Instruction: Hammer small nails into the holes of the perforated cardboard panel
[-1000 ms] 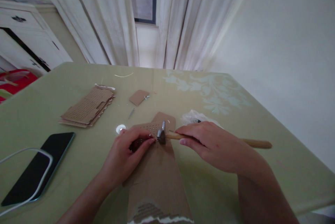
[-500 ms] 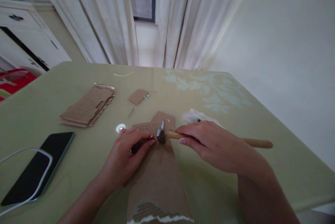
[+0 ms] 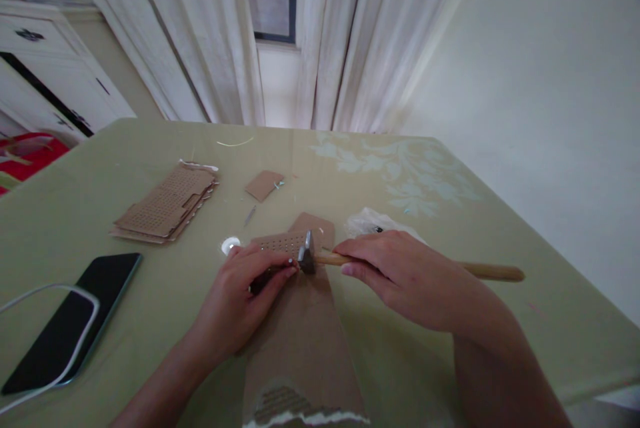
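Observation:
My right hand (image 3: 400,275) is wrapped round the wooden handle of a hammer (image 3: 493,272), whose dark metal head (image 3: 307,258) hangs just right of my left fingertips. Between the thumb and forefinger of my left hand (image 3: 245,295) is a small metal pin (image 3: 291,261), of which only the shiny tip shows. Under both lies a strip of brown cardboard (image 3: 305,348) with a torn near end. A piece of cardboard with rows of holes (image 3: 280,241) sits at its far end, partly covered by my left hand. Behind it is another cardboard piece (image 3: 320,225).
To the left are a stack of perforated cardboard (image 3: 165,205) and a phone (image 3: 75,321) with a white cable (image 3: 97,308) across it. A small cardboard square (image 3: 263,185), a thin metal piece (image 3: 251,215), a round white object (image 3: 231,245) and a clear plastic bag (image 3: 370,220) lie farther back.
The hammer head has shifted very slightly left, nearer my left fingertips. Both hands keep their grip and nearly the same place.

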`<state>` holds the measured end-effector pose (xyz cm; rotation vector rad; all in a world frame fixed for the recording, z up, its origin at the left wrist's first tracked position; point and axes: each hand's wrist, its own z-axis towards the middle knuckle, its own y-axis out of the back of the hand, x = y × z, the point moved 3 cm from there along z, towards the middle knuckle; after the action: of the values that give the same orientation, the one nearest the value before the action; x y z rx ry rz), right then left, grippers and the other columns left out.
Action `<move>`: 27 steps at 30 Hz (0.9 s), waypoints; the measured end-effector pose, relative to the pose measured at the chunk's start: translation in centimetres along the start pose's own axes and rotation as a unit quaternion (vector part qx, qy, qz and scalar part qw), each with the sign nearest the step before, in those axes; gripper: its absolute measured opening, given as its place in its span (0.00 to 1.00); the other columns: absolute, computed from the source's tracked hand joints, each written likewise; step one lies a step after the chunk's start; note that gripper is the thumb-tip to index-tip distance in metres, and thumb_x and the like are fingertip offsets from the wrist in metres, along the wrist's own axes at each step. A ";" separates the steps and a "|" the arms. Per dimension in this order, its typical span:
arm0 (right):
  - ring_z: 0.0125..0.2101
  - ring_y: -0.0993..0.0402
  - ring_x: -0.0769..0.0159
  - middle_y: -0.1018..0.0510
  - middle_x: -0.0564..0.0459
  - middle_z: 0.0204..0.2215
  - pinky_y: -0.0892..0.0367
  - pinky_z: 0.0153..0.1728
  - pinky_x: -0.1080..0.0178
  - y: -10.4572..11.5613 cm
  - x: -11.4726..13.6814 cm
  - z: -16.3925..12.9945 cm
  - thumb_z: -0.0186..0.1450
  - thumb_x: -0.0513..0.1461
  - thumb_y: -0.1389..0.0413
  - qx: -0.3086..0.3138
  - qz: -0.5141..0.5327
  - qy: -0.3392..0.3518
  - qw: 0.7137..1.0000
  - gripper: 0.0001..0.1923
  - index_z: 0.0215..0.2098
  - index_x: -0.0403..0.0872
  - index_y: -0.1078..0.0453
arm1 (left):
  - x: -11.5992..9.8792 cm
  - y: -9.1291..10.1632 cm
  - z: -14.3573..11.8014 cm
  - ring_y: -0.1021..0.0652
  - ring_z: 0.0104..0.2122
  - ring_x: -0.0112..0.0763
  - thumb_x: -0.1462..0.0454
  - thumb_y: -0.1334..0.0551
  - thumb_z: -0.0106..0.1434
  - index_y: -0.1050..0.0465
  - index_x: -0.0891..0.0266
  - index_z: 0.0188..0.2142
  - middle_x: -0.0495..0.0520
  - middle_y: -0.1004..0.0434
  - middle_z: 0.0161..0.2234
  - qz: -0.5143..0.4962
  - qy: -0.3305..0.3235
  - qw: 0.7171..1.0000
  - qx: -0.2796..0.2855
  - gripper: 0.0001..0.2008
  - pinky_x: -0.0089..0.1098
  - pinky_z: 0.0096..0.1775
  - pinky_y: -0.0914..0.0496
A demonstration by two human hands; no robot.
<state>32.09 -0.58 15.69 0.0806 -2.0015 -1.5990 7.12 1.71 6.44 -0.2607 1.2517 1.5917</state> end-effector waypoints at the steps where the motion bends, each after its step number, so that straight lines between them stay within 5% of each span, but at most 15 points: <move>1: 0.47 0.14 0.52 0.10 0.45 0.47 0.27 0.50 0.57 0.1 0.1 0.0 0.81 0.39 0.45 -0.009 0.002 0.002 1.000 0.16 0.57 0.51 0.15 | 0.0 0.0 -0.1 0.21 0.36 0.34 0.65 0.32 0.75 0.15 0.49 0.47 0.43 0.14 0.37 0.002 0.000 1.000 0.004 0.07 0.35 0.42 0.35; 8: 0.33 0.20 0.63 0.13 0.53 0.36 0.32 0.39 0.62 2.1 0.9 -0.7 0.83 0.44 0.45 -0.185 0.120 0.021 0.975 0.14 0.51 0.49 0.18 | 0.0 -0.3 -0.2 0.20 0.37 0.36 0.63 0.32 0.76 0.16 0.51 0.44 0.45 0.14 0.37 0.026 -0.002 1.000 0.004 0.04 0.38 0.46 0.35; 13: 0.40 0.17 0.60 0.11 0.52 0.42 0.31 0.43 0.60 1.3 1.1 -1.0 0.81 0.41 0.43 -0.093 0.099 0.030 0.990 0.11 0.53 0.51 0.17 | -0.6 -0.2 0.1 0.20 0.38 0.35 0.66 0.34 0.76 0.17 0.51 0.43 0.44 0.13 0.38 0.032 -0.019 0.999 0.021 0.07 0.38 0.45 0.35; 19: 0.42 0.16 0.60 0.11 0.52 0.46 0.30 0.45 0.60 1.6 1.3 -1.2 0.82 0.43 0.43 -0.144 0.115 0.035 0.982 0.13 0.55 0.50 0.18 | -0.4 -0.4 0.0 0.19 0.39 0.35 0.64 0.33 0.77 0.18 0.51 0.44 0.44 0.13 0.39 0.023 -0.024 0.999 0.014 0.05 0.38 0.46 0.33; 24: 0.44 0.15 0.55 0.10 0.50 0.45 0.31 0.47 0.57 0.7 1.0 -0.8 0.81 0.40 0.43 -0.065 0.065 0.019 0.996 0.13 0.54 0.51 0.16 | 0.0 -0.5 -0.2 0.17 0.47 0.40 0.65 0.33 0.75 0.16 0.50 0.45 0.50 0.12 0.48 0.037 -0.025 0.999 0.021 0.07 0.42 0.51 0.32; 27: 0.45 0.15 0.55 0.10 0.50 0.47 0.31 0.49 0.56 0.7 1.0 -0.7 0.81 0.41 0.44 -0.080 0.065 0.029 0.994 0.13 0.56 0.51 0.17 | -0.1 -0.5 -0.2 0.17 0.46 0.40 0.64 0.32 0.74 0.15 0.49 0.44 0.49 0.13 0.46 0.038 -0.019 0.999 0.025 0.07 0.41 0.49 0.31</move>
<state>31.78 -1.36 16.78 -0.0635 -1.7910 -1.6467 7.44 1.48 6.13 -0.1529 1.2832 1.6206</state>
